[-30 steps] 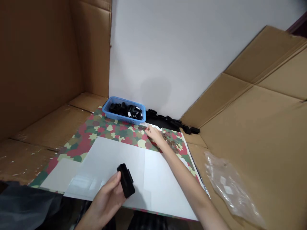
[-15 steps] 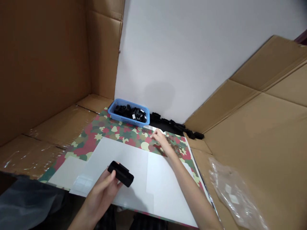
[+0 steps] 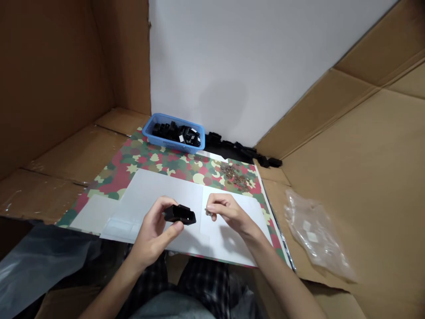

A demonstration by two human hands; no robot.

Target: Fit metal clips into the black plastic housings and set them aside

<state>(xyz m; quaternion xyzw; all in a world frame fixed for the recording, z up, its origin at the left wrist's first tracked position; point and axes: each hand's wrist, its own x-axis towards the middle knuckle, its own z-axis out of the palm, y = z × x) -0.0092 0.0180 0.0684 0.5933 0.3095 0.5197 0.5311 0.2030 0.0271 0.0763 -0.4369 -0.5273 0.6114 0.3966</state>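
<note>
My left hand [image 3: 158, 232] grips a black plastic housing [image 3: 180, 214] by its left end, thumb below and fingers behind. Its hollow open side faces me. Just to the right, my right hand [image 3: 227, 212] pinches a small metal piece [image 3: 208, 212] between thumb and fingertips; its exact kind is too small to make out. A short gap separates the piece from the housing. Both hands are above white sheets [image 3: 166, 188] on the table. Farther back lies a loose pile of small metal parts [image 3: 235, 176].
A blue basket [image 3: 174, 145] of black parts stands at the back left. More black parts [image 3: 245, 149] lie along the wall. Cardboard walls [image 3: 358, 146] rise on both sides. A clear plastic bag [image 3: 315, 235] lies at the right, beyond the camouflage-patterned table cover [image 3: 116, 177].
My right hand has come back from near the metal pile with a small metal piece. My left hand has turned the housing so its hollow side shows. The camera view has shifted.
</note>
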